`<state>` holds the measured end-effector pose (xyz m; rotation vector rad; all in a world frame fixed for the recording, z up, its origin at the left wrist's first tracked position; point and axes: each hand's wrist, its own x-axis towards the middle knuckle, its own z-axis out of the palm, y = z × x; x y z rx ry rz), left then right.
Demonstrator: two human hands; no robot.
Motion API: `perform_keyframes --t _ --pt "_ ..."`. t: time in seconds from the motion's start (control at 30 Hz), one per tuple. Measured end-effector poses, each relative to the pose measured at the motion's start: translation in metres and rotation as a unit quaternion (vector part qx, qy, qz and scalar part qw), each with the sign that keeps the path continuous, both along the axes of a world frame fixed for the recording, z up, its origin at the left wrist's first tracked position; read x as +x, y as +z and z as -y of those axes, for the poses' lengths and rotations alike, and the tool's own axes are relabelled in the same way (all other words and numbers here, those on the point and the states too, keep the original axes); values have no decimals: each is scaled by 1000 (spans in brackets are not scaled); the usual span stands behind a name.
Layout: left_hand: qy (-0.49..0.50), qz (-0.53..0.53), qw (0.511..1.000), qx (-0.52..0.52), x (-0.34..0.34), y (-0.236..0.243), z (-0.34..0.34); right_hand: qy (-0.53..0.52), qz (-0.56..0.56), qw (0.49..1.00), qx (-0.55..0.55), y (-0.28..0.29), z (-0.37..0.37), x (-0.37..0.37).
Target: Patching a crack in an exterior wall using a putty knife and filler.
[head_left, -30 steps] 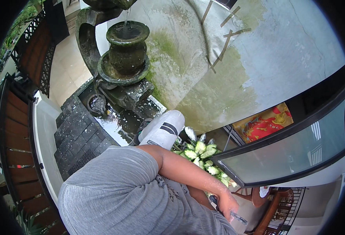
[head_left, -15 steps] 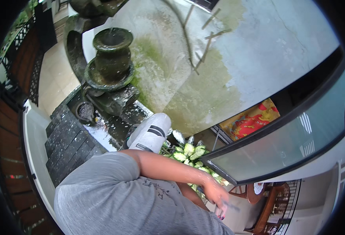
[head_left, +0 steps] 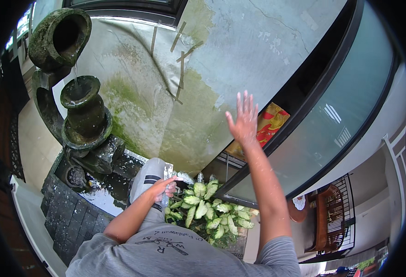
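My left hand point(head_left: 161, 188) grips a scraper point(head_left: 168, 173) with a flat metal blade, held over my pale trouser leg point(head_left: 142, 179) beside a leafy plant point(head_left: 204, 207). My right hand point(head_left: 244, 120) is raised and empty, fingers spread, before a wall point(head_left: 198, 106) with pale blue patches, green mossy stains and strips of tape. Just behind it are a red and gold panel point(head_left: 272, 123) and a dark-framed frosted glass pane point(head_left: 327, 120). I cannot tell whether it touches anything.
A tiered stone fountain point(head_left: 84, 117) pours water at the left, above a pool point(head_left: 97, 196) edged with dark tiles point(head_left: 64, 217). A dark window frame point(head_left: 129, 9) is at the top. At the lower right are a wooden bench point(head_left: 327, 221) and a railing point(head_left: 348, 198).
My right hand has risen from the lower right, where it held the tool, and is now empty and spread. The scraper is now in my left hand. The view has shifted.
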<state>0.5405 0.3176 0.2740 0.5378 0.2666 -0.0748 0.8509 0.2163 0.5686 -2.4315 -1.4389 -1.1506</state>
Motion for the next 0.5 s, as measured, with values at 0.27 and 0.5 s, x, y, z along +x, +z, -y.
perform_keyframes --t 0.27,0.5 --pt "11 -40 994 98 -15 11 -9 106 390 912 67 312 -48 125" --pt "56 -31 996 56 -34 10 -25 49 441 841 310 492 -49 189"
